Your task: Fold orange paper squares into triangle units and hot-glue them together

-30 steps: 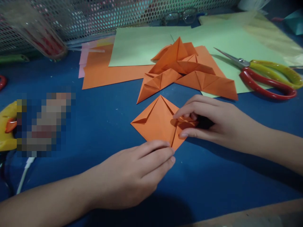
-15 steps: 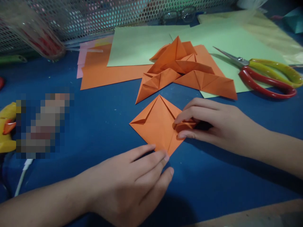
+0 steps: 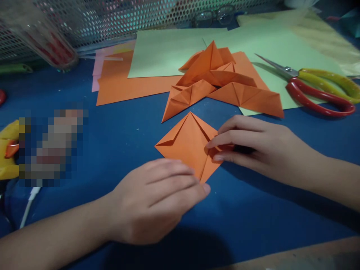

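Observation:
A diamond-shaped folded orange paper (image 3: 188,144) lies on the blue tabletop, creased flaps showing along its two upper edges. My right hand (image 3: 253,142) has its fingertips and thumb closed on the flap at the paper's right corner. Over the lower left edge and bottom corner is my left hand (image 3: 160,198), fingers bent together and thumb tip at that corner; the grip underneath is hidden. Just beyond the diamond sit several folded orange paper pieces (image 3: 213,69), leaning on one another.
Scissors (image 3: 298,82) with one red and one yellow handle lie at right on pale green sheets (image 3: 157,52). A flat orange sheet (image 3: 132,90) is behind left. At left are a yellow object (image 3: 8,150), a blurred-out item (image 3: 56,146) with a white cable, and a clear container (image 3: 53,45).
My left hand has slid up and its fingers have curled in over the paper's bottom corner. The right hand stays at the right flap.

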Motion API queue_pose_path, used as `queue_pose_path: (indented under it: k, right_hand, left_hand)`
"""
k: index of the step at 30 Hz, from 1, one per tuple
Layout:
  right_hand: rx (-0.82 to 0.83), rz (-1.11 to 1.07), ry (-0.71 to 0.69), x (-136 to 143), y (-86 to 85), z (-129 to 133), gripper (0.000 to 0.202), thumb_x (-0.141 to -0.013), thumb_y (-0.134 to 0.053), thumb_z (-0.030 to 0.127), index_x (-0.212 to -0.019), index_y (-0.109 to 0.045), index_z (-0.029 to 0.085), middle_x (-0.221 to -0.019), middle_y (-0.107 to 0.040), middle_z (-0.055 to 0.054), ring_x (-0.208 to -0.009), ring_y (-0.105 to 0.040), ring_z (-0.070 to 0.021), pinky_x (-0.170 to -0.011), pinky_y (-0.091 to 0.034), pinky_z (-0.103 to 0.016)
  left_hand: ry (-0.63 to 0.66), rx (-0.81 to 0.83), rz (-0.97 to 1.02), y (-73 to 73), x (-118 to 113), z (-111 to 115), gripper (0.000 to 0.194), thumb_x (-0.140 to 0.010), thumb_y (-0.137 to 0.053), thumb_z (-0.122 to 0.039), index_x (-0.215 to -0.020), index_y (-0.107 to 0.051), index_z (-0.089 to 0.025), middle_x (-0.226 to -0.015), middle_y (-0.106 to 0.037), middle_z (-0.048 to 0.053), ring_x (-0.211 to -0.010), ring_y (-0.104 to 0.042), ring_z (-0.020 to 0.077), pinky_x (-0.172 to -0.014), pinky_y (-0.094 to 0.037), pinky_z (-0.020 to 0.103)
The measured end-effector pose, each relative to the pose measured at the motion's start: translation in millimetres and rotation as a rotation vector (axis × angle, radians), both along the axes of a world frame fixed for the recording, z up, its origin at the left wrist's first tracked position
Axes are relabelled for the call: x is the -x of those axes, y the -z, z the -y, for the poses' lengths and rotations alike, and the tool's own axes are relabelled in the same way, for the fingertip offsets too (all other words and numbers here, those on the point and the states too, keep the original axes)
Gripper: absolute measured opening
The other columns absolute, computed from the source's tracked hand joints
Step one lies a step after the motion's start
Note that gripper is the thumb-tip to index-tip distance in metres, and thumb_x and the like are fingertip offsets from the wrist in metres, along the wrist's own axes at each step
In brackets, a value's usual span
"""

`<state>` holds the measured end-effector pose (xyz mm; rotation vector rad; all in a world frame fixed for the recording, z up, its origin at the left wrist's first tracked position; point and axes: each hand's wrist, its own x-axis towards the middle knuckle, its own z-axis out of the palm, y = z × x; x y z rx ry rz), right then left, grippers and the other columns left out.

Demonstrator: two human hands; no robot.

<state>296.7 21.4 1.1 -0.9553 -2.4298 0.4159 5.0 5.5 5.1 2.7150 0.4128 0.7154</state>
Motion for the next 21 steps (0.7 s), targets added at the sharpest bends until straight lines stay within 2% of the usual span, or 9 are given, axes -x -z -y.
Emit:
queue_pose_path:
  k: [3, 6, 8, 12, 14, 16, 18, 21]
  right_hand:
    - [-0.100, 0.054, -0.100, -2.1, 2.4, 0.2, 0.025, -0.110, -0.055, 0.043, -0.121, -0.070, 0.026, -0.111, -0.064, -0.007, -0.096, -0.062, -0.0200, -0.086, -0.052, -0.034]
    - [-0.166, 0.088, -0.160, -3.7, 3.7, 3.0, 0.028, -0.109, -0.053, 0.051, -0.121, -0.067, 0.030, -0.121, -0.064, -0.006, -0.112, -0.057, -0.0251, -0.100, -0.043, -0.041]
    - [-0.176, 0.062, -0.195, -4.1, 2.9, 5.4, 0.028, -0.110, -0.050, 0.050, -0.114, -0.067, 0.029, -0.118, -0.066, -0.004, -0.111, -0.059, -0.0237, -0.098, -0.041, -0.040]
    - [-0.091, 0.007, -0.257, -2.4, -1.8, 9.1, 0.028, -0.112, -0.049, 0.043, -0.098, -0.062, 0.022, -0.100, -0.069, -0.002, -0.087, -0.062, -0.0156, -0.082, -0.046, -0.034]
    - [-0.031, 0.025, -0.245, -1.1, -4.0, 10.3, 0.026, -0.111, -0.052, 0.041, -0.099, -0.064, 0.021, -0.100, -0.070, -0.003, -0.089, -0.065, -0.0146, -0.078, -0.050, -0.030]
    - [0.023, 0.050, -0.229, -0.2, -5.6, 11.0, 0.025, -0.111, -0.055, 0.041, -0.108, -0.066, 0.020, -0.105, -0.071, -0.006, -0.095, -0.068, -0.0150, -0.079, -0.053, -0.027]
    - [0.048, 0.063, -0.236, -0.1, -7.1, 11.2, 0.025, -0.111, -0.055, 0.041, -0.114, -0.068, 0.020, -0.104, -0.070, -0.006, -0.093, -0.067, -0.0156, -0.078, -0.054, -0.028]
    - [0.036, 0.076, -0.275, -1.3, -10.9, 10.8, 0.021, -0.111, -0.054, 0.035, -0.104, -0.070, 0.024, -0.093, -0.069, -0.003, -0.085, -0.061, -0.0171, -0.080, -0.052, -0.033]
  left_hand:
    - [-0.070, 0.013, 0.004, 5.7, -1.1, -5.0, 0.033, -0.104, -0.049, -0.007, -0.133, -0.064, -0.012, -0.133, -0.076, 0.010, -0.134, -0.064, 0.0214, -0.122, -0.047, 0.035]
    - [-0.074, 0.028, -0.075, 8.5, -1.4, -5.9, 0.035, -0.107, -0.047, -0.009, -0.139, -0.060, -0.012, -0.148, -0.067, 0.011, -0.147, -0.053, 0.0247, -0.127, -0.040, 0.040]
    - [-0.071, 0.030, -0.114, 8.9, -1.4, -5.6, 0.034, -0.109, -0.045, -0.013, -0.139, -0.060, -0.014, -0.149, -0.067, 0.011, -0.147, -0.053, 0.0267, -0.126, -0.041, 0.043]
    - [-0.070, 0.040, -0.148, 8.3, -1.3, -5.5, 0.030, -0.109, -0.045, -0.017, -0.133, -0.064, -0.015, -0.141, -0.071, 0.012, -0.140, -0.059, 0.0294, -0.119, -0.047, 0.047]
    - [-0.072, 0.021, -0.157, 7.5, -1.5, -5.5, 0.029, -0.109, -0.045, -0.017, -0.130, -0.066, -0.017, -0.139, -0.072, 0.013, -0.139, -0.059, 0.0301, -0.118, -0.048, 0.049]
    - [-0.068, -0.019, -0.157, 6.0, -2.1, -5.3, 0.028, -0.109, -0.046, -0.016, -0.128, -0.067, -0.017, -0.136, -0.073, 0.013, -0.138, -0.061, 0.0301, -0.119, -0.047, 0.051]
    - [-0.047, -0.065, -0.138, 4.0, -3.4, -5.2, 0.026, -0.110, -0.047, -0.013, -0.125, -0.069, -0.014, -0.130, -0.076, 0.012, -0.132, -0.065, 0.0275, -0.119, -0.048, 0.045]
    - [0.008, -0.115, -0.080, 1.4, -6.0, -5.8, 0.024, -0.111, -0.048, -0.010, -0.115, -0.072, -0.009, -0.115, -0.081, 0.010, -0.116, -0.072, 0.0218, -0.108, -0.055, 0.032]
